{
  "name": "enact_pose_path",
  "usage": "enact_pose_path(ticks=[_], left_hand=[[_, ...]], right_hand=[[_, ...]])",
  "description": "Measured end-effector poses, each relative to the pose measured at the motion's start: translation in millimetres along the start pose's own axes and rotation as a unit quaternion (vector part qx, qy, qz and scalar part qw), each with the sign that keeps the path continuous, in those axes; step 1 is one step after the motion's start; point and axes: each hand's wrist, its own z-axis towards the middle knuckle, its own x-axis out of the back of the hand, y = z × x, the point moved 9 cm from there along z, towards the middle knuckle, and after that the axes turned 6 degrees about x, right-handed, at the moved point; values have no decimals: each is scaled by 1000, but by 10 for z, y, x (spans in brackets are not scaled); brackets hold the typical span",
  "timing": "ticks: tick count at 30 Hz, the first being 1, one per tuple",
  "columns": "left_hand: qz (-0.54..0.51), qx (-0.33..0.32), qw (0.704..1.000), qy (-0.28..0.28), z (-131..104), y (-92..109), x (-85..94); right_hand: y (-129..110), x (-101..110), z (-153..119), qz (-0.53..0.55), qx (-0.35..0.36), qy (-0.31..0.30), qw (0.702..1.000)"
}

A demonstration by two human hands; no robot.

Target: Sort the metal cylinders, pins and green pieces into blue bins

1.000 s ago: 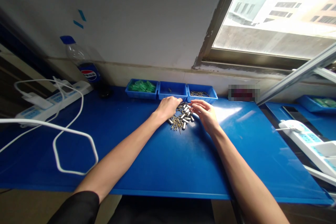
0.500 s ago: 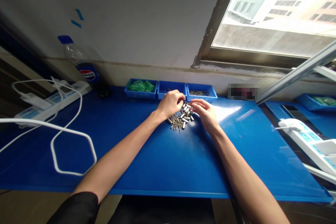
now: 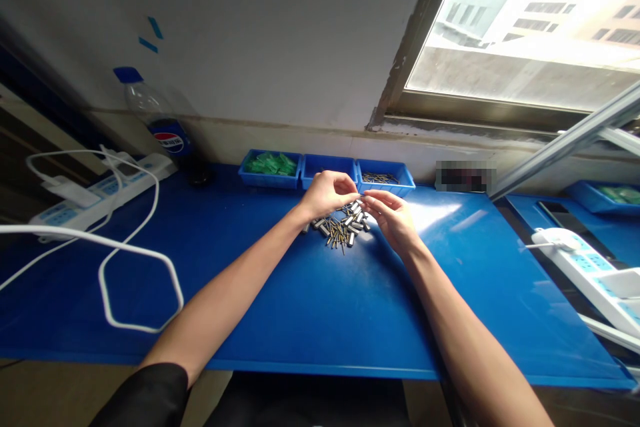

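My left hand (image 3: pixel 330 196) and my right hand (image 3: pixel 391 213) meet fingertip to fingertip above a pile of small metal parts (image 3: pixel 341 229). Both are closed in a pinch, and a tiny dark piece seems to sit between them, too small to name. The pile mixes silvery cylinders with thin brass-coloured pins on the blue table (image 3: pixel 320 307). Just behind my hands stand three blue bins in a row. Green pieces fill the left bin (image 3: pixel 270 181); my left hand partly hides the middle bin (image 3: pixel 327 163); thin dark pins lie in the right bin (image 3: pixel 407 184).
On the left are a cola bottle (image 3: pixel 167 133), a white power strip (image 3: pixel 100 197) and a looping white cable (image 3: pixel 145 250). A second power strip (image 3: pixel 585 260) and another blue bin (image 3: pixel 595 197) lie right, beyond a metal frame. A blurred box (image 3: pixel 463 177) stands against the wall.
My left hand has moved slightly right, bringing its fingertips against those of my right hand. More of the pile's left side shows now. My right hand has stayed nearly in place.
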Motion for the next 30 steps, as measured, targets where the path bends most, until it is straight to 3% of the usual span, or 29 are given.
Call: enact_pose_path(ticks=[4, 12, 30], left_hand=[[108, 24, 993, 29, 17, -175, 54], [334, 61, 940, -46, -72, -275, -134], [403, 31, 911, -85, -99, -258, -167]], right_hand=[[-57, 34, 15, -5, 45, 2, 999], [-49, 83, 21, -38, 49, 5, 998], [-52, 59, 6, -51, 39, -8, 998]])
